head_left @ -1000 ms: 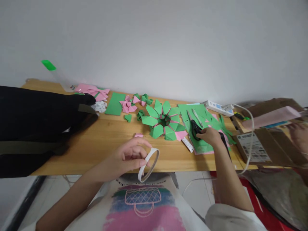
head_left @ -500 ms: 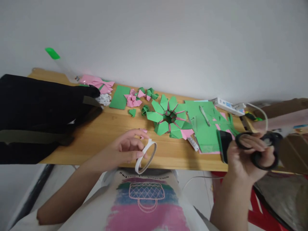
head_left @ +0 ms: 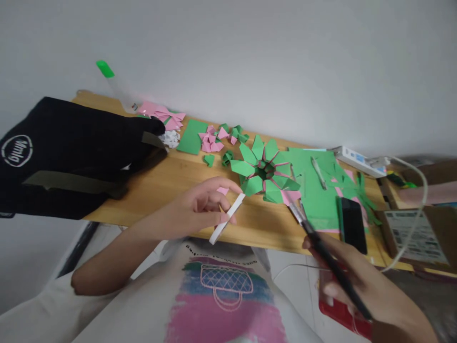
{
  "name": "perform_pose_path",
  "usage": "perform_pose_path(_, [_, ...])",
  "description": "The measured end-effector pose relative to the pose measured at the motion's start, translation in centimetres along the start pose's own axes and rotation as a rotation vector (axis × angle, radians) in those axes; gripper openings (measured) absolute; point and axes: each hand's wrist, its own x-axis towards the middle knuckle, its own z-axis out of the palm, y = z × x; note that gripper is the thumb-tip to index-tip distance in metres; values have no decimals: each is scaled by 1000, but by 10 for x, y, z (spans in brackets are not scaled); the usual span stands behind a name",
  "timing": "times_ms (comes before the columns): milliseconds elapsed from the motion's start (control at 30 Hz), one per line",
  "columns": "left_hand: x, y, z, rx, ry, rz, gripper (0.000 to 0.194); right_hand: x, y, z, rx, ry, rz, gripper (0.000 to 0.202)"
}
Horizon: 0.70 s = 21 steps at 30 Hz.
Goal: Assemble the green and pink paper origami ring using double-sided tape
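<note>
My left hand [head_left: 200, 209] pinches a narrow white roll of tape [head_left: 227, 220] between thumb and fingers, above the front of the table. The roll appears nearly edge-on. In my right hand [head_left: 374, 286] are scissors with black handles [head_left: 333, 267], their metal blades pointing left toward the tape but apart from it. Blur softens the blades. Just beyond both hands stands a folded paper flower [head_left: 253, 183] with green petals and pink inner edges. A small pink paper piece [head_left: 223, 190] lies partly behind my left fingers.
A black bag [head_left: 82, 143] covers the table's left end. Folded pink pieces [head_left: 210, 140] and a green sheet [head_left: 193, 138] lie at the back. To the right are green papers with a pen [head_left: 317, 172], a phone [head_left: 352, 224], a power strip [head_left: 360, 161] and a cardboard box [head_left: 421, 238].
The scissors have swung from the far right to the left and down, blades now toward the tape. My left hand has turned the tape roll edge-on. The view has shifted somewhat.
</note>
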Motion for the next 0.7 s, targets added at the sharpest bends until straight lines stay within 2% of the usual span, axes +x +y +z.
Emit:
perform_pose_path(67, [1,0,1,38,4,15,36,-4,-8,-5,-63,-135,-15,48])
perform_pose_path(167, [1,-1,3,77,5,24,37,-2,-17,-10,-125,-203,-44,30])
perform_pose_path(333, [0,1,8,107,-40,38,35,6,-25,-11,-155,-228,-94,35])
perform_pose_path(567, [0,3,13,101,-87,57,34,5,-23,-13,-189,-239,-152,32])
perform_pose_path(700, [1,3,15,62,-100,57,23,5,-19,-13,-238,-270,-185,32])
